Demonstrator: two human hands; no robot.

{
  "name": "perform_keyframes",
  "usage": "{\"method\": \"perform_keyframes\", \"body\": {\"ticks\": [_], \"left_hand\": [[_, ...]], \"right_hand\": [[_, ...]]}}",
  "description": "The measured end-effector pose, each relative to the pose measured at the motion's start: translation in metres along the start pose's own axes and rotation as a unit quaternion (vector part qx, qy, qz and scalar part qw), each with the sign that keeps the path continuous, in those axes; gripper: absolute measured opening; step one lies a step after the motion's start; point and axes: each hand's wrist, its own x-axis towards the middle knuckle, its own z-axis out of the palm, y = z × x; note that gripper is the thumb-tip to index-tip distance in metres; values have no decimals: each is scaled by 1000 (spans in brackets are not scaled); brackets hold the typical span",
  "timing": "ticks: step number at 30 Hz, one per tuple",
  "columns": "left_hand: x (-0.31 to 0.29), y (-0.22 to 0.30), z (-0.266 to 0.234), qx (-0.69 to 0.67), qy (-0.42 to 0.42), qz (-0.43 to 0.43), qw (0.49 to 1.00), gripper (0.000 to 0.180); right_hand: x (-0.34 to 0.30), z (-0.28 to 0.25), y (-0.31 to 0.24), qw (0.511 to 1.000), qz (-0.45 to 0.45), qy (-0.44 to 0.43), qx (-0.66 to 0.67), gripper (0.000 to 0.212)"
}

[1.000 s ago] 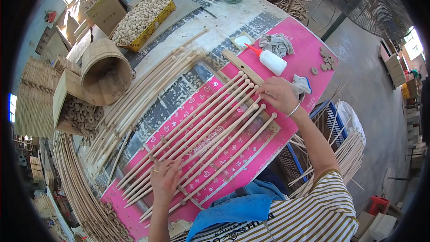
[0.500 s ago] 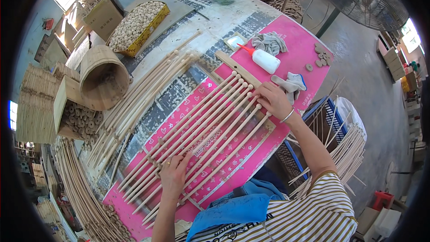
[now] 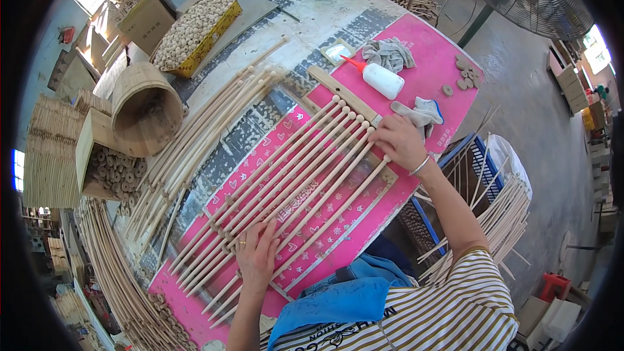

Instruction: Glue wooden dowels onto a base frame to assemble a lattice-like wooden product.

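Note:
Several long pale wooden rods lie side by side in a row across a pink patterned mat on the table. My left hand rests flat, fingers spread, on the near ends of the rods. My right hand presses on the far ends, close to a flat wooden slat that lies across the rod tips. Neither hand grips anything.
A white glue bottle with a red tip, grey rags and small wooden discs lie on the mat's far end. More loose rods lie left, beside a bamboo basket and a yellow box of wooden beads. Blue cloth covers my lap.
Both hands have slid the row of rods closer together on the mat. The left hand moved up onto the near rod ends; the right hand stayed at the far ends.

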Motion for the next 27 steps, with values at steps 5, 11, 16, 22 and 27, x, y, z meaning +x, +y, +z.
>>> {"method": "perform_keyframes", "body": {"ticks": [5,11,16,22,27], "left_hand": [[-21,13,-4,-4,5,-10,1000,57],[-51,27,1,6,-26,2,1000,57],[-47,27,16,65,34,29,997,50],[-29,26,19,74,69,3,995,48],[-10,-11,-3,-2,61,-1,998,57]], "right_hand": [[-1,-5,-6,998,47,42,16,14],[-34,-19,-22,992,53,-71,90,21],[-28,-6,-20,997,60,-14,49,18],[-6,-5,-9,998,20,47,-37,9],[-1,-11,-22,996,40,71,27,11]]}}
